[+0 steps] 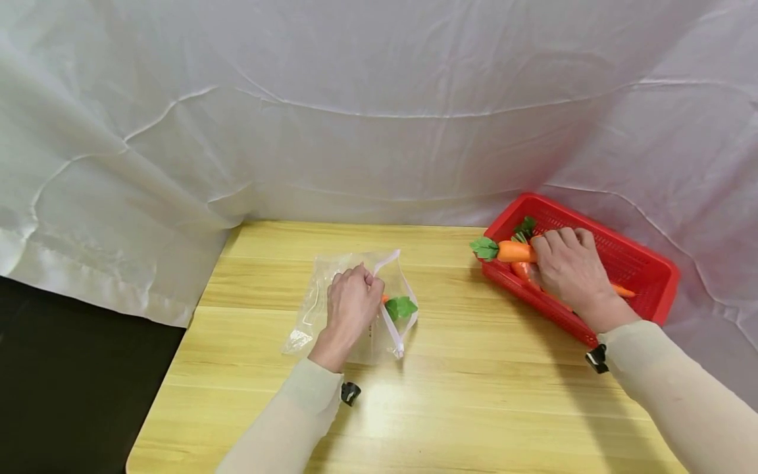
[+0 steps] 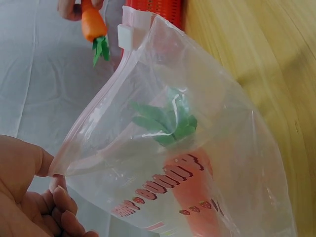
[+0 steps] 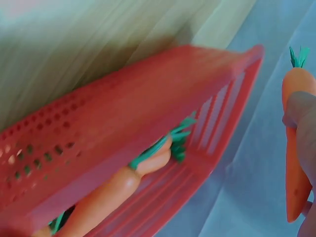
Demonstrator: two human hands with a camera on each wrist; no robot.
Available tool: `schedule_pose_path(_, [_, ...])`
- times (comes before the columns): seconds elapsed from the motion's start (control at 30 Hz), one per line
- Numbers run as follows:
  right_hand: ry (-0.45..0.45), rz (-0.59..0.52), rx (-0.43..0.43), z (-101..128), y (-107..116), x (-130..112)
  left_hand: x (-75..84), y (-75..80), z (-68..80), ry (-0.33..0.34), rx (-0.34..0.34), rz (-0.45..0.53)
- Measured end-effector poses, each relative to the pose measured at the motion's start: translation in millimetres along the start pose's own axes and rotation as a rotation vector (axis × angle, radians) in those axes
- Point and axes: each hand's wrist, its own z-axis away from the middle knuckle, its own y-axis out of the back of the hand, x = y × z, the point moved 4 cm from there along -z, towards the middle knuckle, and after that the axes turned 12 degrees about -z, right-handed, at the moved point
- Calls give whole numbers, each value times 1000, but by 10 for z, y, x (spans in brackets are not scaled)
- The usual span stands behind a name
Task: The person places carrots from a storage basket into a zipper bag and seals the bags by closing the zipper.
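Meanwhile, at the centre of the head view, a person's left hand (image 1: 351, 304) pinches the pink zip edge of a clear plastic bag (image 1: 331, 309) lying on the pale wooden worktop (image 1: 474, 395), fingers (image 2: 61, 207) curled tight on the seal and holding the mouth apart. Inside the bag, a toy carrot (image 2: 190, 190) with green felt leaves shows through the printed film, its leafy top just inside the opening, right of the hand.

At the right of the same frame, the right hand (image 1: 570, 266) grips a second carrot (image 1: 514, 251) above the near left corner of a red slotted basket (image 1: 651, 270), fingers wrapped round the orange body and the green top pointing left past the rim. The right wrist view shows that carrot at the far right edge, clamped under a fingertip, with the basket's wall filling the middle of the frame and more carrots (image 3: 113, 190) lying inside, leaves against the slats.

Bag and basket sit well apart on the worktop. A wrinkled white cloth (image 1: 379, 112) hangs behind, filling the upper frame.
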Motion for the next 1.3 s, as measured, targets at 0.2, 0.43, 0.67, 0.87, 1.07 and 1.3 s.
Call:
schedule_pose_path(0.2, [146, -29, 135, -114, -28, -331, 17, 8, 1, -8, -2, -5])
schedule_pose_path(0.43, [224, -38, 133, -254, -66, -784, 79, 12, -1, -16, 6, -18])
schedule_pose_path(0.67, [277, -82, 121, -369, -70, -1182, 151, 11, -1, -21, 4, -36])
schedule_pose_path(0.87, [278, -101, 79, -488, -165, -1453, 271, 6, 29, -58, -4, -60])
schedule_pose_path(1.07, [225, -63, 51, -606, -305, -1582, 419, -13, 77, -110, 7, -80])
schedule_pose_path(1.3, [186, -68, 26, -672, -421, -1675, 552, -10, 100, -143, 9, -64])
